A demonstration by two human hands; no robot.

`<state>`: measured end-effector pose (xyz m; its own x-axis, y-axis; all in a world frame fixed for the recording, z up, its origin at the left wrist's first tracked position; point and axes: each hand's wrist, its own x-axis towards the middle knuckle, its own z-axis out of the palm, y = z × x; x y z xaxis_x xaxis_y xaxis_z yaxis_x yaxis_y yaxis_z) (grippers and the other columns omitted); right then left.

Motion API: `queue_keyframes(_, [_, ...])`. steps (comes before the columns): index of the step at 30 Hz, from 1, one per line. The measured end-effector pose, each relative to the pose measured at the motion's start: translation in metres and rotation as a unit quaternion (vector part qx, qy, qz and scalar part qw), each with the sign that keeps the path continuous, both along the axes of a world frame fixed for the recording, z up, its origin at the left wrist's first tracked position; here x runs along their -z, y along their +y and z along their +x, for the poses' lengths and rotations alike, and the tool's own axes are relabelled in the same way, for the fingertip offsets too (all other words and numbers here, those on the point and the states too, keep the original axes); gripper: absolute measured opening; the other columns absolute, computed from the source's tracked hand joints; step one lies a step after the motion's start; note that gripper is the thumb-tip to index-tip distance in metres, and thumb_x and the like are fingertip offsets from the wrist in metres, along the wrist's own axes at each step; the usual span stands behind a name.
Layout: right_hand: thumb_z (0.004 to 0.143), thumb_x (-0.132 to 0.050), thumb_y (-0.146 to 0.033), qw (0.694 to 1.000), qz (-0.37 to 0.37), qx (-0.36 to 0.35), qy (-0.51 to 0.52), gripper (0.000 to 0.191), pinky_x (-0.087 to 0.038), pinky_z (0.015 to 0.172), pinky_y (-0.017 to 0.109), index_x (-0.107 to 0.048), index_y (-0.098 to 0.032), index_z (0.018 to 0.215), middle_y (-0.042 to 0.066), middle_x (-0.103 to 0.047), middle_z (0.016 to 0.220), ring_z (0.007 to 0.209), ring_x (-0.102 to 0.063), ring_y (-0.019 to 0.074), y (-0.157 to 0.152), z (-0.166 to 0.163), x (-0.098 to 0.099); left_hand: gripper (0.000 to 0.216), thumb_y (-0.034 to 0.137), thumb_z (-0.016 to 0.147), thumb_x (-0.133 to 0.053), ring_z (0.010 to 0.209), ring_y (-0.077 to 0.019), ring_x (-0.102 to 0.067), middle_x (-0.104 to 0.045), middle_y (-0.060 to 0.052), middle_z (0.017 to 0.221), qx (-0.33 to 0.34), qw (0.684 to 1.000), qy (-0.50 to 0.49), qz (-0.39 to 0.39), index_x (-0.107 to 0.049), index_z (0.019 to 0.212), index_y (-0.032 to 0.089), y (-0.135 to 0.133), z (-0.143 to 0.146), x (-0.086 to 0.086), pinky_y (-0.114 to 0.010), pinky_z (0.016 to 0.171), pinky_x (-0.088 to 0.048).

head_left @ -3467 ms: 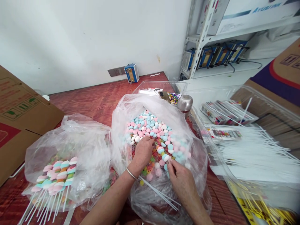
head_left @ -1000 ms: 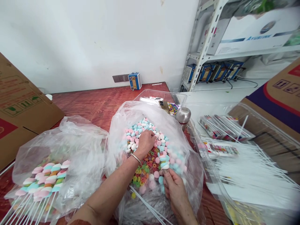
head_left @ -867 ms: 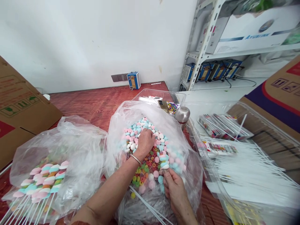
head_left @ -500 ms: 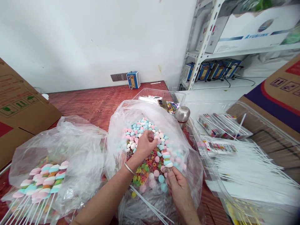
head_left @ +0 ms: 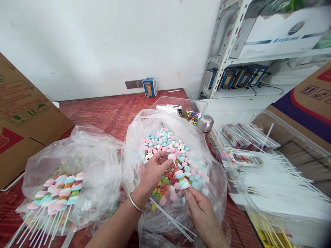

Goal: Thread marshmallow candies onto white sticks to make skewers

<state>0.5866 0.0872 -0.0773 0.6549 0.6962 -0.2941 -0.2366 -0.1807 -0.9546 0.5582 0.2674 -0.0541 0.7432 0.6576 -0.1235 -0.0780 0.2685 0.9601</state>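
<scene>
My right hand (head_left: pixel 201 208) is closed round the lower end of a marshmallow skewer (head_left: pixel 181 175), stacked with pink, white and blue marshmallows and gummy pieces. Its bare white tip points up and left. At that tip, my left hand (head_left: pixel 157 168) pinches a pink marshmallow (head_left: pixel 171 157) between thumb and fingers; whether the tip has pierced it I cannot tell. Both hands are over a clear plastic bag (head_left: pixel 137 127) of loose marshmallows (head_left: pixel 162 137) and ring gummies (head_left: pixel 163 184). Several white sticks (head_left: pixel 172 218) lie across the bag's near side.
Several filled skewers (head_left: pixel 60 193) lie on another plastic bag (head_left: pixel 98 165) to the left, near a cardboard box (head_left: pixel 28 113). On the right, a clear bin (head_left: pixel 243 203) holds white sticks and packets. A steel flask (head_left: pixel 205 123) and a phone (head_left: pixel 182 113) are behind the bag.
My left hand has come from the marshmallow pile to the skewer's tip, now with a pink marshmallow in its fingers. My right hand still holds the skewer. The view has shifted slightly.
</scene>
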Motion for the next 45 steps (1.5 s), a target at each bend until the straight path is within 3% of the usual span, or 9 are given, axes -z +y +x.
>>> queue_keyframes(6, [0.079, -0.06, -0.067, 0.994, 0.021, 0.019, 0.11, 0.048, -0.012, 0.036, 0.02, -0.06, -0.018, 0.082, -0.013, -0.029, 0.042, 0.037, -0.013, 0.0046, -0.001, -0.003, -0.007, 0.037, 0.03, 0.066, -0.084, 0.082, -0.0167, -0.067, -0.072, -0.004, 0.085, 0.031, 0.999, -0.009, -0.003, -0.067, 0.096, 0.017, -0.001, -0.004, 0.0, -0.028, 0.077, -0.053])
queue_keyframes(15, [0.073, -0.069, -0.059, 0.97, 0.057, 0.038, 0.235, 0.042, -0.011, 0.031, 0.018, -0.052, -0.021, 0.076, -0.014, -0.033, 0.037, 0.03, -0.012, 0.0024, 0.001, -0.004, -0.014, 0.031, 0.031, 0.069, -0.082, 0.08, -0.0172, -0.068, -0.072, -0.004, 0.084, 0.076, 0.996, -0.003, 0.04, -0.071, 0.095, 0.017, -0.002, -0.002, 0.002, -0.029, 0.075, -0.055])
queue_keyframes(24, [0.072, -0.068, -0.061, 0.968, 0.075, 0.075, 0.229, 0.043, -0.013, 0.032, 0.018, -0.052, -0.022, 0.076, -0.014, -0.031, 0.037, 0.03, -0.014, 0.0032, 0.015, -0.012, -0.014, 0.022, 0.027, 0.074, -0.078, 0.088, -0.0177, -0.066, -0.069, -0.004, 0.09, 0.07, 0.995, -0.033, 0.059, -0.07, 0.092, 0.018, -0.011, -0.001, 0.01, -0.03, 0.08, -0.053])
queue_keyframes(26, [0.075, -0.066, -0.061, 0.971, 0.078, 0.073, 0.216, 0.042, -0.013, 0.032, 0.019, -0.051, -0.022, 0.076, -0.014, -0.03, 0.038, 0.032, -0.013, 0.0036, 0.018, -0.014, -0.01, 0.022, 0.026, 0.073, -0.079, 0.089, -0.0171, -0.065, -0.068, -0.004, 0.091, 0.068, 0.996, -0.048, 0.034, -0.069, 0.092, 0.019, -0.013, 0.001, 0.009, -0.028, 0.081, -0.052])
queue_keyframes(30, [0.085, -0.056, -0.062, 0.989, 0.059, 0.051, 0.122, 0.042, -0.015, 0.035, 0.02, -0.054, -0.021, 0.074, -0.013, -0.028, 0.043, 0.036, -0.016, 0.0053, 0.02, -0.015, 0.001, 0.022, 0.032, 0.076, -0.076, 0.079, -0.014, -0.064, -0.063, -0.001, 0.083, 0.015, 0.986, -0.102, -0.13, -0.063, 0.086, 0.018, -0.019, 0.01, 0.002, -0.027, 0.075, -0.052])
queue_keyframes(32, [0.089, -0.051, -0.059, 0.998, 0.03, 0.05, 0.025, 0.042, -0.022, 0.038, 0.021, -0.058, -0.02, 0.076, -0.01, -0.036, 0.046, 0.039, -0.028, 0.0076, 0.02, -0.015, 0.001, 0.022, 0.03, 0.075, -0.075, 0.068, -0.0104, -0.06, -0.059, 0.002, 0.077, -0.029, 0.97, -0.125, -0.204, -0.059, 0.083, 0.018, -0.023, 0.015, -0.005, -0.024, 0.07, -0.051])
queue_keyframes(34, [0.093, -0.046, -0.053, 0.994, -0.001, 0.055, -0.099, 0.04, -0.035, 0.046, 0.022, -0.065, -0.018, 0.085, -0.003, -0.053, 0.055, 0.049, -0.047, 0.0122, 0.02, -0.016, -0.002, 0.02, 0.026, 0.074, -0.073, 0.06, -0.0087, -0.056, -0.055, 0.004, 0.071, -0.026, 0.957, -0.124, -0.263, -0.057, 0.083, 0.018, -0.027, 0.019, -0.012, -0.023, 0.065, -0.05])
queue_keyframes(37, [0.098, -0.036, -0.042, 0.96, -0.057, 0.051, -0.271, 0.04, -0.043, 0.058, 0.025, -0.067, -0.017, 0.099, 0.005, -0.068, 0.072, 0.064, -0.061, 0.0182, 0.022, -0.018, -0.005, 0.015, 0.025, 0.073, -0.066, 0.057, -0.0105, -0.054, -0.053, 0.002, 0.066, 0.028, 0.941, -0.1, -0.323, -0.057, 0.079, 0.016, -0.034, 0.02, -0.021, -0.024, 0.06, -0.049])
queue_keyframes(45, [0.103, -0.021, -0.03, 0.829, -0.188, 0.078, -0.521, 0.043, -0.034, 0.046, 0.029, -0.06, -0.022, 0.088, 0.004, -0.068, 0.058, 0.049, -0.065, 0.0214, 0.026, -0.026, 0.025, 0.015, 0.03, 0.076, -0.061, 0.056, -0.0116, -0.054, -0.052, 0.002, 0.064, 0.016, 0.923, -0.145, -0.355, -0.053, 0.077, 0.017, -0.054, 0.015, -0.015, -0.024, 0.06, -0.047])
